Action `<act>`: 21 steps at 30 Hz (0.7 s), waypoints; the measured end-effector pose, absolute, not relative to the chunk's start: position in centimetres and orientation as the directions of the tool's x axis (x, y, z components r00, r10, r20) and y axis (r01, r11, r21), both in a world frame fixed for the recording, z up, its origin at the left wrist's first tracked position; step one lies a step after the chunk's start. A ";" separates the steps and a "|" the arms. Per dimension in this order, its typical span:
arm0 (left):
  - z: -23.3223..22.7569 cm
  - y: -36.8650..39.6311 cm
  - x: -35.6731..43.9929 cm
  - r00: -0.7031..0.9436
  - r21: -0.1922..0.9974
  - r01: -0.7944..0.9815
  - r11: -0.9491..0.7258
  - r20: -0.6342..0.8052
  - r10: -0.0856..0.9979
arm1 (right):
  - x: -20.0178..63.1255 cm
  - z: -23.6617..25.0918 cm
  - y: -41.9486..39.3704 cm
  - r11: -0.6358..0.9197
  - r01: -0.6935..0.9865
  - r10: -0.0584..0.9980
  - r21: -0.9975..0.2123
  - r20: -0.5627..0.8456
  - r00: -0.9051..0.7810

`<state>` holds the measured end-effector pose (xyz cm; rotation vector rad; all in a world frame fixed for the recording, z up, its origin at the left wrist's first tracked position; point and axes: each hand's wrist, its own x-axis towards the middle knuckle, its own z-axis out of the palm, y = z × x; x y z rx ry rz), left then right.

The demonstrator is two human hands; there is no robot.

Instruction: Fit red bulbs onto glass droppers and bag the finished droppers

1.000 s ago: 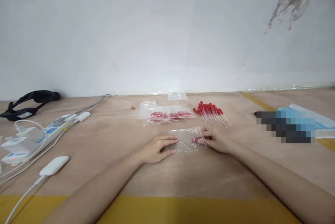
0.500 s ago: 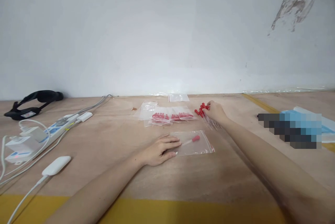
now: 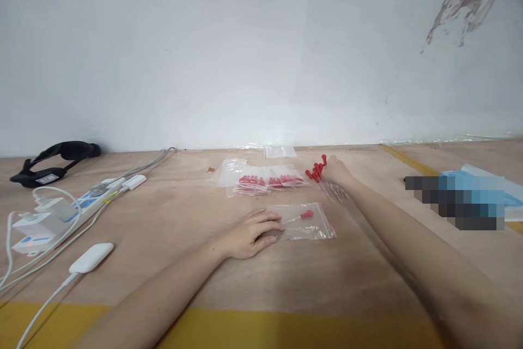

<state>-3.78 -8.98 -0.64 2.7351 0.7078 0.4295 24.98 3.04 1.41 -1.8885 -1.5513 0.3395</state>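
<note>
Right hand: extended far across the wooden table, fingers gathered on the pile of red-bulbed droppers; one red-bulbed dropper is seen raised at the fingertips, the grip on it being too small to be judged with certainty. Pile is located at the far centre-right of the table, just right of the filled bags

Left hand: laid flat, palm down, fingers spread loosely and nothing clasped; fingertips are pressed on the left edge of a clear zip bag. Bag is placed flat at the table's centre, just in front of the person, red seal strip at its right end. One dropper with red bulb is contained in it, lying at a slant, bulb toward the right

Filled zip bags: several, each packed with red bulbs, stacked overlapping beyond the flat bag. Empty zip bags: a few, set near the wall

Power strip: white, with plugs and cables, at the left. White adapter: on its cable, nearer the left edge. Black strap: at the far left, by the wall. Blue packet: at the right, partly blurred
</note>
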 end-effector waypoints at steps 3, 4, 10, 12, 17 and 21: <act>-0.7 -8.9 -3.8 0.826 0.358 0.429 -0.829 0.216 0.521 | 25.9 1.7 1.4 -0.056 0.762 0.930 -0.645 0.244 0.275; -0.7 -8.9 -3.8 0.823 0.363 0.433 -0.825 0.215 0.526 | 26.2 1.4 0.6 -0.031 0.728 0.930 -0.684 0.247 0.271; -0.9 -8.8 -3.7 0.809 0.390 0.436 -0.811 0.224 0.543 | 26.5 -2.2 -4.8 0.128 0.223 0.943 -0.966 0.189 0.276; -0.9 -8.8 -3.7 0.806 0.393 0.438 -0.808 0.226 0.547 | 25.8 -3.0 -6.0 0.128 0.082 0.939 -0.988 0.148 0.309; -0.8 -8.9 -3.8 0.804 0.389 0.442 -0.808 0.227 0.549 | 24.2 -3.3 -7.4 0.038 -0.207 0.973 -0.978 -0.011 0.232; -0.8 -9.0 -3.8 0.799 0.391 0.450 -0.803 0.225 0.557 | 24.0 -3.2 -8.1 -0.027 -0.252 0.992 -0.967 -0.058 0.116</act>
